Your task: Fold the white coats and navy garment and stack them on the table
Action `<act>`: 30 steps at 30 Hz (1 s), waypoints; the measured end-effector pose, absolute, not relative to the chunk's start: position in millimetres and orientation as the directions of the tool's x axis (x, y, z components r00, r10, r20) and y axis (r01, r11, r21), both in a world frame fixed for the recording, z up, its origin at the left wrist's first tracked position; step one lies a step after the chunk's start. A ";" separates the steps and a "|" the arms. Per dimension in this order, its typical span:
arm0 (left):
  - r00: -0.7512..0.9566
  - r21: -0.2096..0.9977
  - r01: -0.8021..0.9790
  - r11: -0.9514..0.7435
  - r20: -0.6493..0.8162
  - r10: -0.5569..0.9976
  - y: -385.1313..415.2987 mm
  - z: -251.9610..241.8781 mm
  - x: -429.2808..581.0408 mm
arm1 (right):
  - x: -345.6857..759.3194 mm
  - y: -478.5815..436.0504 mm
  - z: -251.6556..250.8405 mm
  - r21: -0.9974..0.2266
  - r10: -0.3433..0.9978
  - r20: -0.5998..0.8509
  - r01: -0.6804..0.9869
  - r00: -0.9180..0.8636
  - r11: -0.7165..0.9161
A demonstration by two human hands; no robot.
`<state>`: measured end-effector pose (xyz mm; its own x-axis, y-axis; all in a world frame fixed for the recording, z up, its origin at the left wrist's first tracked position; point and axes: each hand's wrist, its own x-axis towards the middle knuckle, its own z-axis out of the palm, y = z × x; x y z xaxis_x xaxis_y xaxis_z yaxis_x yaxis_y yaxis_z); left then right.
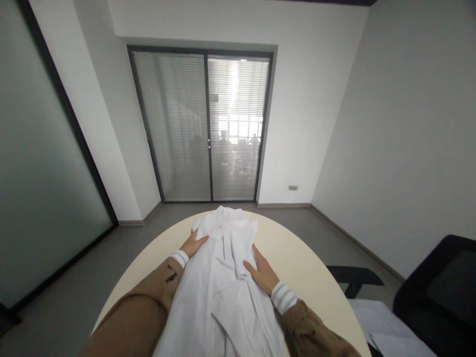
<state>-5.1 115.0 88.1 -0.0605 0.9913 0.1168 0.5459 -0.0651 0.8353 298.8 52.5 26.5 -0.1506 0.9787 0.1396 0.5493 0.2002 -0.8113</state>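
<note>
A white button-up shirt (223,267) lies lengthwise on the round, pale table (297,253), its collar at the far end and its lower part running out of the bottom of the view. My left hand (192,244) grips the shirt's left edge near the shoulder, thumb on top and most fingers hidden by the cloth. Lower down on the other side, my right hand (263,271) holds the right edge, its thumb pressed on the fabric. Loose folds and a turned-over flap of cloth run between the two hands.
To the right stands a black office chair (439,292) with white papers (390,327) on its seat, close to the table's edge. Glass panels with blinds (201,129) fill the far wall's opening. Frosted glass (44,163) is at the left.
</note>
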 end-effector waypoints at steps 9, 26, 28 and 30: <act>0.325 0.666 0.684 -0.297 0.086 0.942 130.9 99.2 59.7 | 247.2 44.0 6.9 -0.891 0.971 0.105 0.413 -0.217 0.189; 0.528 0.180 0.827 -0.532 0.077 0.846 64.0 71.2 66.8 | 266.7 103.7 36.2 -0.899 0.961 0.243 0.402 0.129 0.173; 0.524 0.196 0.821 -0.536 0.115 0.844 55.7 70.7 65.2 | 267.2 120.8 48.6 -0.818 0.951 0.299 0.534 0.076 0.214; 0.486 0.236 0.828 -0.508 0.151 0.861 52.5 72.9 62.6 | 264.2 135.9 63.6 -0.780 0.933 0.358 0.560 0.031 0.281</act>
